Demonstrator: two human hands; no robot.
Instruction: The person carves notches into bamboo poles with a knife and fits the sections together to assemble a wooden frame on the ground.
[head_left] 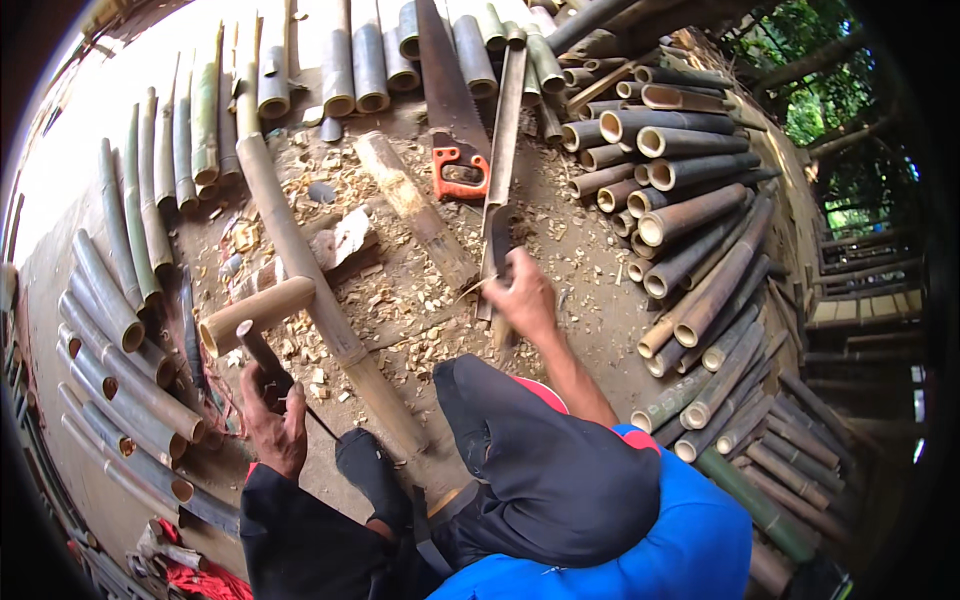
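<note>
My left hand (275,425) is closed round a knife with a dark handle (262,350). Its thin blade (322,426) slants down toward my foot. My right hand (525,300) is over the ground beside a split bamboo length (507,130), thumb and forefinger apart. A dark, curved tool part (497,235) lies along that split piece, close to my fingertips. Left of this hand is a pale, partly shaved bamboo piece (415,210). Between my hands lies a long bamboo pole (330,310), with a short bamboo tube (257,315) set across it.
A handsaw with an orange handle (461,172) lies ahead. Wood chips (400,320) litter the ground. Cut bamboo tubes are stacked at right (690,215), lined up at the far side (370,75) and at left (130,370). A red cloth (205,580) is at lower left.
</note>
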